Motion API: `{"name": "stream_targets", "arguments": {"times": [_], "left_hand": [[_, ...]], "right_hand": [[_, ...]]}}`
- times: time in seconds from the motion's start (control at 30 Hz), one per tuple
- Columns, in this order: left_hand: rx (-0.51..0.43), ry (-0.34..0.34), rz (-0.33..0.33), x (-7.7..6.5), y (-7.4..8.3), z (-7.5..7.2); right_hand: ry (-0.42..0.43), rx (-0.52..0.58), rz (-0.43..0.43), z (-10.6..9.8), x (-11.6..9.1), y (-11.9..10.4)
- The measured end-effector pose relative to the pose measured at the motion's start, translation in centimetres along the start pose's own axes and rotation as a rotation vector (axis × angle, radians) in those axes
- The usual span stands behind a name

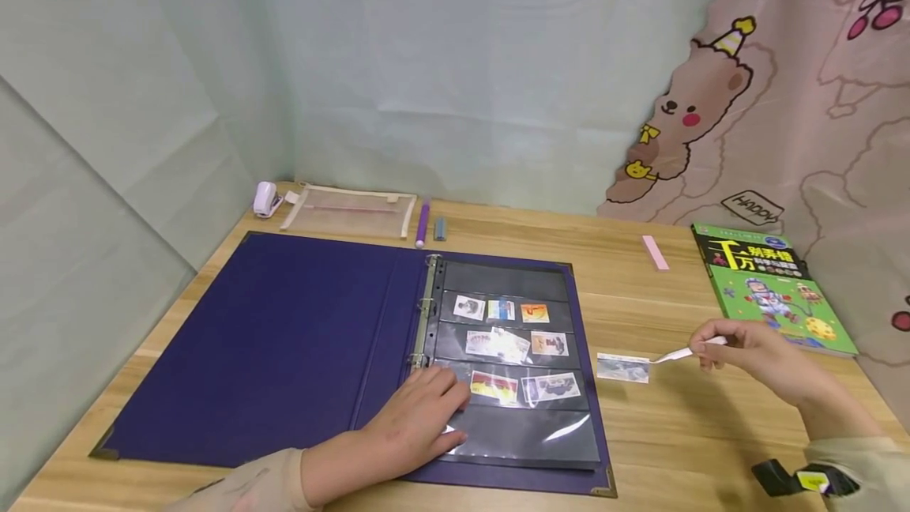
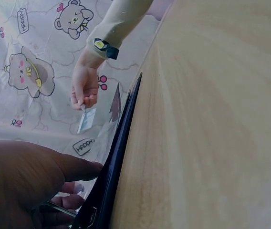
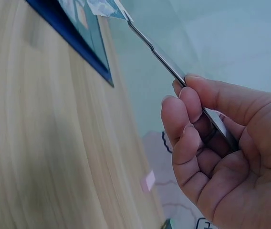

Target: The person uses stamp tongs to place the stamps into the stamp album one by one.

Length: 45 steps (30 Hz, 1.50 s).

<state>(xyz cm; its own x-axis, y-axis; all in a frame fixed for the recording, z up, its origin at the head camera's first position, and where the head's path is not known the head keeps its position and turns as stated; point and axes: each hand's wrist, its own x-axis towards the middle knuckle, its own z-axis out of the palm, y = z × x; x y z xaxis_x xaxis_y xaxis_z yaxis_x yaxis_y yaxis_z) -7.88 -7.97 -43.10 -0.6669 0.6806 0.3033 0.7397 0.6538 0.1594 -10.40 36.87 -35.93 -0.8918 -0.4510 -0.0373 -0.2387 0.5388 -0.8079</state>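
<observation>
My right hand (image 1: 746, 354) pinches slim metal tweezers (image 1: 675, 354) between thumb and fingers. At their tips hangs a postage stamp (image 1: 623, 368), off the right edge of the album and above the table; the right wrist view shows the tweezers (image 3: 161, 59) gripping a corner of the stamp (image 3: 104, 8). A navy ring-binder stamp album (image 1: 263, 354) lies open. Its black pocket page (image 1: 519, 437) carries several stamps in clear strips. Near the binder rings (image 1: 426, 303), my left hand (image 1: 408, 421) rests on the page's lower left with fingers loosely bent.
Behind the album lie a white stapler (image 1: 266, 200), a mesh zip pouch (image 1: 348, 212), a purple pen (image 1: 423, 224) and a small grey-blue block (image 1: 440, 228). A pink strip (image 1: 655, 252) and a green book (image 1: 775, 291) are at the right. Cloth-covered walls border the table.
</observation>
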Motion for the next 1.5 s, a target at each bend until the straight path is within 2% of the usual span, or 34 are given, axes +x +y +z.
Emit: {"name": "stream_targets", "arguments": {"times": [0.23,0.4,0.67,1.1,1.5], "left_hand": [[-0.004,0.021,0.009,-0.1,0.0,0.1],[-0.006,0.043,0.017,-0.1,0.0,0.1],[0.007,0.048,0.033,-0.1,0.0,0.1],[0.043,0.105,0.075,-0.1,-0.1,0.2],[0.024,0.081,0.073,-0.1,0.1,0.1]], "right_hand": [[-0.02,0.073,-0.004,1.3,1.4,-0.9],[-0.063,0.153,-0.054,2.7,2.8,-1.5],[-0.121,0.215,-0.105,4.9,4.9,-2.0],[-0.161,0.193,-0.017,8.4,7.4,-2.9],[-0.165,0.178,0.033,10.7,8.6,-4.1]]}}
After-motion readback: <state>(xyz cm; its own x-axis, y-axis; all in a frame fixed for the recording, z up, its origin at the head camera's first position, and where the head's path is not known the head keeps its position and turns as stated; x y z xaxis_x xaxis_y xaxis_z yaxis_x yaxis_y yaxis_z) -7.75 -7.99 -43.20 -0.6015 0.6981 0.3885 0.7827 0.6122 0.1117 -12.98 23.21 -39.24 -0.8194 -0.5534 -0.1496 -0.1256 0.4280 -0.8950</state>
